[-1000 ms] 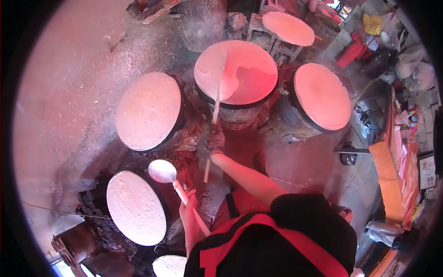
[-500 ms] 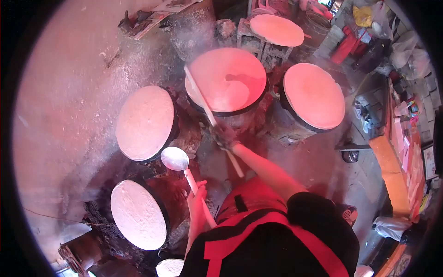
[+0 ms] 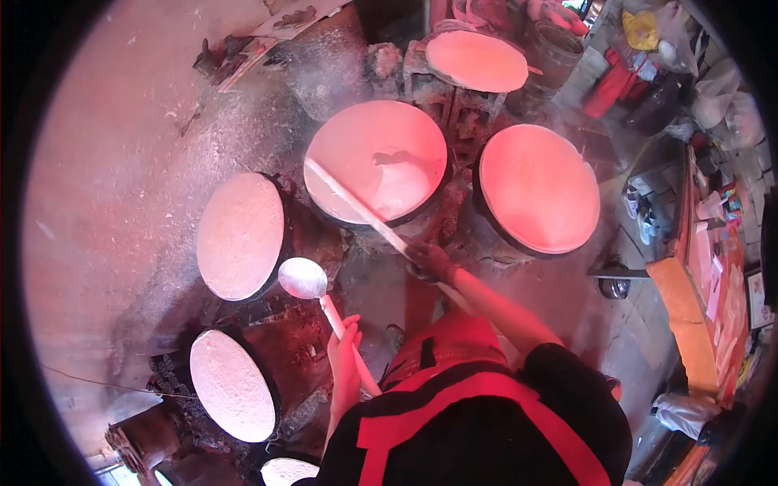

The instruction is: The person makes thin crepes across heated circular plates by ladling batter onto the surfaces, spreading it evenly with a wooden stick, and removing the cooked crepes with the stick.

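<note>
My left hand [image 3: 344, 360] is wrapped round the pale handle of a big metal ladle [image 3: 303, 279], bowl raised in front of me. In a dark glove, my right hand [image 3: 429, 261] grips a long flat wooden stick [image 3: 352, 199]. The stick's far end lies over the near left part of the middle round griddle [image 3: 344, 220]. A thin pale sheet of batter [image 3: 348, 138] covers that griddle, with a shiny wetter patch and a darker shadow on it. Whether the stick touches the batter I cannot tell.
Pale sheets lie on griddles to the right [image 3: 539, 190], left [image 3: 241, 235] and lower left [image 3: 232, 386]. A round flatbread [image 3: 476, 61] rests on a stand at the back. An orange-sided table [image 3: 685, 312] with items stands at right. Steam or smoke drifts at the back.
The stick has swung lower and flatter over the middle griddle, and my right hand has moved right and slightly nearer. My left hand still holds the ladle, almost unmoved. The view has shifted slightly.
</note>
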Action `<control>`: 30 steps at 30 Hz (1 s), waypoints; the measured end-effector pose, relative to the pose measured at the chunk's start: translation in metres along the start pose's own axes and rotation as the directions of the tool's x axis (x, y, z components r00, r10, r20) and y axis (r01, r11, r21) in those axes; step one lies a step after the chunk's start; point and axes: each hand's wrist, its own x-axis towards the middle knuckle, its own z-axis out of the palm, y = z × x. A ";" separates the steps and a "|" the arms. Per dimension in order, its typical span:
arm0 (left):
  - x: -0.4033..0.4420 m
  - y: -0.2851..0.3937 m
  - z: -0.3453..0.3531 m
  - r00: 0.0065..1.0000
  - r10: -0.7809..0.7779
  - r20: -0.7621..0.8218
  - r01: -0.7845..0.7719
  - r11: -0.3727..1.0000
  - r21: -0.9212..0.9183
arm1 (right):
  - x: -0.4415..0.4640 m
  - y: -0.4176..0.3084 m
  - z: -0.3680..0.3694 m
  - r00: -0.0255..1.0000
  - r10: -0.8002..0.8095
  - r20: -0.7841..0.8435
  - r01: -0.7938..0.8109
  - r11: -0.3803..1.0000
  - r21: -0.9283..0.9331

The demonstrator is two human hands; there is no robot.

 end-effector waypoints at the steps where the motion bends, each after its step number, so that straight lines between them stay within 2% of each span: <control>1: 0.000 0.001 0.009 1.000 0.004 -0.007 -0.004 1.000 0.008 | -0.006 0.024 -0.022 0.999 0.014 -0.044 -0.012 0.998 0.058; 2: 0.002 0.001 0.019 1.000 0.010 -0.018 -0.010 1.000 0.010 | -0.012 0.043 -0.044 0.996 0.028 -0.089 -0.018 0.993 0.117; 3: 0.002 -0.001 0.026 1.000 0.013 -0.018 -0.013 1.000 0.018 | -0.015 0.040 -0.069 0.877 0.476 0.071 -0.457 0.779 0.428; 4: 0.001 -0.004 0.031 1.000 0.012 -0.020 -0.012 1.000 0.026 | -0.015 0.037 -0.089 0.856 0.513 0.073 -0.492 0.760 0.426; 6: 0.001 -0.007 0.044 0.999 0.013 -0.034 -0.012 0.999 0.049 | 0.003 0.009 -0.125 0.816 0.573 0.073 -0.546 0.725 0.419; 8: -0.002 -0.008 0.055 0.998 0.011 -0.056 -0.006 0.996 0.086 | 0.028 -0.003 -0.145 0.881 0.471 -0.033 -0.457 0.869 0.189; 9: -0.003 -0.006 0.059 0.998 0.003 -0.066 0.002 0.997 0.072 | 0.044 0.006 -0.150 0.937 0.346 0.037 -0.332 0.857 0.394; 11: -0.008 -0.006 0.069 0.996 -0.023 -0.083 0.027 0.999 0.042 | 0.091 0.043 -0.143 0.934 0.358 -0.004 -0.318 0.834 0.450; 12: -0.009 -0.006 0.074 0.997 -0.025 -0.072 0.027 1.000 0.014 | 0.104 0.048 -0.123 0.948 0.299 -0.108 -0.270 0.936 0.225; 13: -0.008 -0.005 0.078 0.998 -0.022 -0.062 0.021 1.000 -0.015 | 0.117 0.053 -0.103 0.949 0.236 -0.211 -0.246 0.969 -0.023; 14: -0.006 -0.002 0.081 0.999 -0.014 -0.053 0.012 0.999 -0.045 | 0.116 0.047 -0.086 0.975 -0.051 -0.218 -0.034 0.929 -0.368; 17: -0.006 0.016 0.077 0.999 -0.029 0.013 0.029 0.999 -0.012 | 0.082 -0.033 -0.082 0.998 -0.015 -0.053 -0.006 0.926 -0.377; 20: -0.004 0.042 0.069 0.999 -0.041 0.009 0.041 0.999 0.035 | 0.047 0.004 -0.091 0.918 -0.024 -0.395 -0.011 0.996 -0.086; 21: -0.007 0.056 0.065 0.992 0.008 0.128 0.001 0.998 -0.069 | 0.044 -0.005 -0.085 0.920 0.046 -0.390 -0.055 0.998 -0.012; 23: -0.013 0.094 0.064 0.958 0.099 0.270 -0.039 0.975 -0.220 | 0.039 -0.032 -0.062 0.909 0.191 -0.371 -0.147 0.979 0.144; 26: 0.001 0.132 0.061 0.901 0.200 0.385 -0.050 0.929 -0.367 | 0.040 -0.070 -0.035 0.872 0.392 -0.295 -0.274 0.887 0.371; 27: 0.012 0.140 0.064 0.896 0.170 0.410 -0.003 0.926 -0.378 | 0.045 -0.059 -0.036 0.890 0.412 -0.195 -0.252 0.802 0.541; 29: 0.058 0.133 0.067 0.931 -0.030 0.364 0.126 0.962 -0.243 | 0.056 -0.027 -0.044 0.921 0.389 0.010 -0.236 0.538 0.809; 30: 0.079 0.123 0.064 0.935 -0.128 0.331 0.194 0.966 -0.174 | 0.045 -0.034 -0.052 0.891 0.422 -0.171 -0.237 0.751 0.617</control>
